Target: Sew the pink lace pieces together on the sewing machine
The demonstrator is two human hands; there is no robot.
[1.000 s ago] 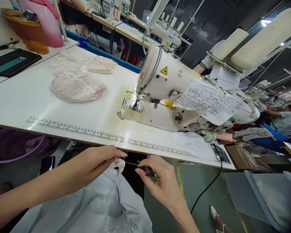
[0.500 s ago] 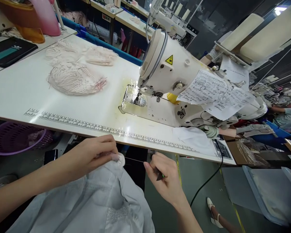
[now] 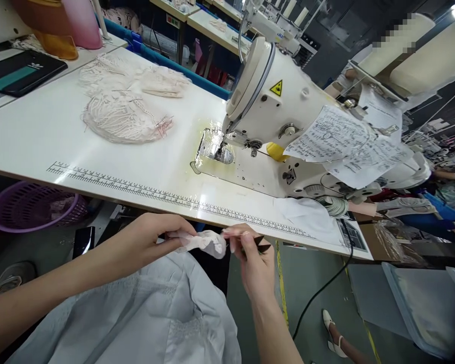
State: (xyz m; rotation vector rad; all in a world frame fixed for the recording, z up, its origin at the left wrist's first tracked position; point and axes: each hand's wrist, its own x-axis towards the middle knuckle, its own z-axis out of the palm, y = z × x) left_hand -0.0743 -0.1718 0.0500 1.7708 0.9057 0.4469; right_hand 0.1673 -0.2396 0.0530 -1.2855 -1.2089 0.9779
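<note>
My left hand is closed, with thumb and fingers pinching a small, crumpled white fabric piece in front of the table edge. Just to its right is my right hand, curled around thread snips whose dark pointed blades stick out on the right. Its fingertips come close to the fabric's right end; whether they touch it or pinch a thread I cannot tell. Below the hands, pale grey-blue cloth drapes over my lap.
A white sewing machine stands on the table, which has a printed ruler along its front edge. Lacy off-white pieces lie at the left. A purple basket sits below left, and a black cable hangs at right.
The white piece has been raised and stretched out rightward from my left hand. My right hand has turned and moved up against its end; the thread that spanned the gap no longer shows.
</note>
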